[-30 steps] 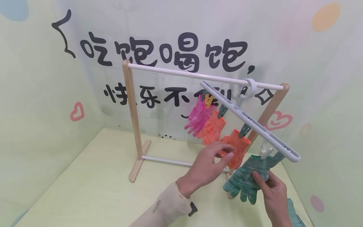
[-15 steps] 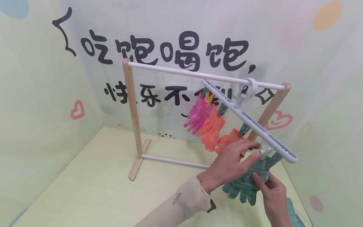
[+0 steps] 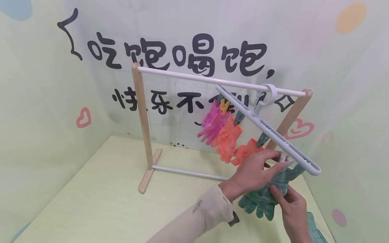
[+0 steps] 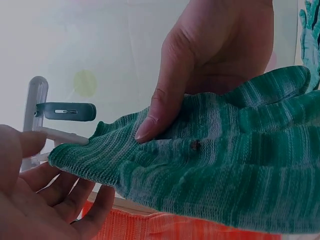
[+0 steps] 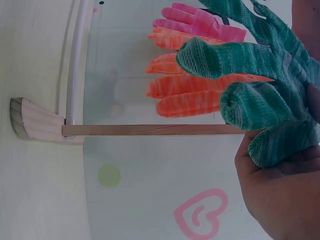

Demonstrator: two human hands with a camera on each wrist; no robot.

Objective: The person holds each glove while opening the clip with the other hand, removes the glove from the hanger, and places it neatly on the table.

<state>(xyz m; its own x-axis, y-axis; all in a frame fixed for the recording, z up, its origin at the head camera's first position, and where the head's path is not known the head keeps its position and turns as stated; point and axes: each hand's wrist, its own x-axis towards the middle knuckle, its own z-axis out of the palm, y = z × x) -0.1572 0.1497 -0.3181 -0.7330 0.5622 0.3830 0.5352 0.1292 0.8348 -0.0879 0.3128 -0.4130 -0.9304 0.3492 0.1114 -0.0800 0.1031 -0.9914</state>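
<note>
My left hand reaches to the cuff of a green knitted glove, its thumb and fingers pinching a white clothespin there. Lower on the same glove, my right hand grips the fabric, thumb on the near side, as the left wrist view also shows. A dark green clothespin hangs from the hanger beside the white one; whether it touches the cuff I cannot tell. The grey clip hanger slants from the rack's top bar. Green glove fingers droop in the right wrist view.
Orange gloves and pink gloves hang farther along the hanger, a yellow clothespin among them. The wooden rack stands on the pale table. More green glove fabric lies at lower right.
My left hand has moved right, from in front of the orange glove to the white clothespin, and now pinches it. My right hand keeps its grip on the green glove.
</note>
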